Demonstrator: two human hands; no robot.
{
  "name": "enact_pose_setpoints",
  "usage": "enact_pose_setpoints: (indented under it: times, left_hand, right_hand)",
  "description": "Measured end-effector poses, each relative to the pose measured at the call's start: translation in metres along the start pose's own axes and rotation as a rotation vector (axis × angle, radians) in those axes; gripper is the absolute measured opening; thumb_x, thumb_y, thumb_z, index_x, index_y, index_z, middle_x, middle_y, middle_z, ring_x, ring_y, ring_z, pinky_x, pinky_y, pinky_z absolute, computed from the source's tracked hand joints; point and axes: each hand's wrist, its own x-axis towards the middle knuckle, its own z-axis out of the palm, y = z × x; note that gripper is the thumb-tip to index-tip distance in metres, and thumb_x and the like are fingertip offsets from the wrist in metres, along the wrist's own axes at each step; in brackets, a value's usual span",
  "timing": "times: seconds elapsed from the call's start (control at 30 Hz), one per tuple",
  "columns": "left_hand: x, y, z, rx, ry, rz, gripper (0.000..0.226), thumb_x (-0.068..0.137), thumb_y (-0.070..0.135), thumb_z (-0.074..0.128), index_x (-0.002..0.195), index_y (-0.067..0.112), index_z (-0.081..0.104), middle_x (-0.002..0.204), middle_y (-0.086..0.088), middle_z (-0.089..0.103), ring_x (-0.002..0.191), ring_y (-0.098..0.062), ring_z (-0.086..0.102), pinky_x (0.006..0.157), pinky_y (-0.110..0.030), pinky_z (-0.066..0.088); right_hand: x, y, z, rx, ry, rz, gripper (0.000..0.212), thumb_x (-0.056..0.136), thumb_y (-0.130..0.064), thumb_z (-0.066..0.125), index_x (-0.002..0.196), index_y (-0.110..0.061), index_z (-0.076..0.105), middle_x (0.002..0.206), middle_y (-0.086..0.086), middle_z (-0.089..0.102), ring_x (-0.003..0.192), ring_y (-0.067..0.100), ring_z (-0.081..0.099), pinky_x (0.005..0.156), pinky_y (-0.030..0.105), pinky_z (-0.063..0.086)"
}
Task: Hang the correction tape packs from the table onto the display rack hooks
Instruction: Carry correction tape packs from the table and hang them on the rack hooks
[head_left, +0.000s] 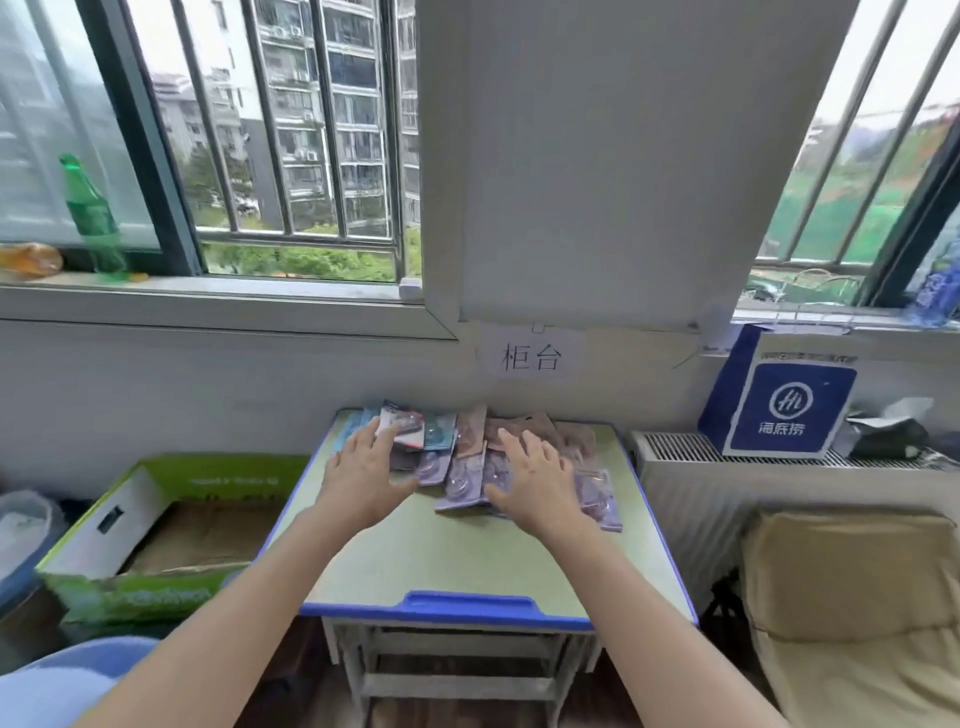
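A heap of correction tape packs (467, 467), purple, pink and blue blister cards, lies on the far half of a small green table (467, 561) with a blue rim. My left hand (363, 473) rests flat on the left side of the heap, fingers spread, touching a white and blue pack (410, 428). Over the right side of the heap lies my right hand (535, 480), fingers apart, palm down on the purple packs. Neither hand grips a pack. No display rack or hooks appear in the head view.
A green cardboard box (156, 530) stands on the floor left of the table. A blue paper bag (779, 395) sits on the radiator (691, 488) to the right, above a beige cushion (852, 597). A green bottle (91, 213) stands on the windowsill. A paper sign (530, 356) hangs on the wall.
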Motion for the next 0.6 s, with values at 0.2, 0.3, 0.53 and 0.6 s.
enact_pose_setpoints:
  times: [0.2, 0.3, 0.53, 0.6]
  left_hand:
    - [0.093, -0.024, 0.028, 0.021, -0.042, -0.051, 0.077, 0.093, 0.049, 0.051, 0.153, 0.024, 0.01, 0.161, -0.003, 0.005, 0.147, -0.02, 0.012, 0.116, -0.032, 0.014]
    - [0.142, -0.028, 0.043, 0.023, -0.073, -0.065, 0.077, 0.092, 0.048, 0.052, 0.153, 0.024, 0.011, 0.161, -0.003, 0.005, 0.147, -0.02, 0.012, 0.116, -0.033, 0.016]
    - [0.221, -0.034, 0.095, 0.029, -0.18, -0.127, 0.076, 0.092, 0.047, 0.053, 0.152, 0.022, 0.013, 0.16, -0.004, 0.009, 0.146, -0.023, 0.013, 0.116, -0.038, 0.017]
    - [0.232, -0.037, 0.11, 0.05, -0.216, -0.143, 0.078, 0.092, 0.048, 0.051, 0.153, 0.022, 0.01, 0.16, -0.003, 0.007, 0.146, -0.024, 0.009, 0.117, -0.04, 0.015]
  right_hand:
    - [0.105, 0.007, 0.025, 0.013, -0.065, 0.004, 0.072, 0.096, -0.043, 0.047, 0.154, -0.025, 0.008, 0.16, 0.008, 0.011, 0.144, 0.027, 0.015, 0.114, 0.043, 0.017]
    - [0.156, 0.015, 0.038, 0.045, -0.102, 0.006, 0.072, 0.096, -0.042, 0.048, 0.153, -0.025, 0.008, 0.16, 0.007, 0.01, 0.144, 0.027, 0.014, 0.115, 0.045, 0.017]
    - [0.246, 0.032, 0.083, 0.122, -0.209, 0.014, 0.069, 0.093, -0.035, 0.05, 0.152, -0.023, 0.015, 0.154, 0.012, 0.023, 0.141, 0.03, 0.022, 0.113, 0.046, 0.019]
    - [0.26, 0.034, 0.101, 0.139, -0.251, 0.011, 0.071, 0.092, -0.034, 0.051, 0.152, -0.026, 0.014, 0.155, 0.01, 0.022, 0.141, 0.032, 0.02, 0.115, 0.045, 0.017]
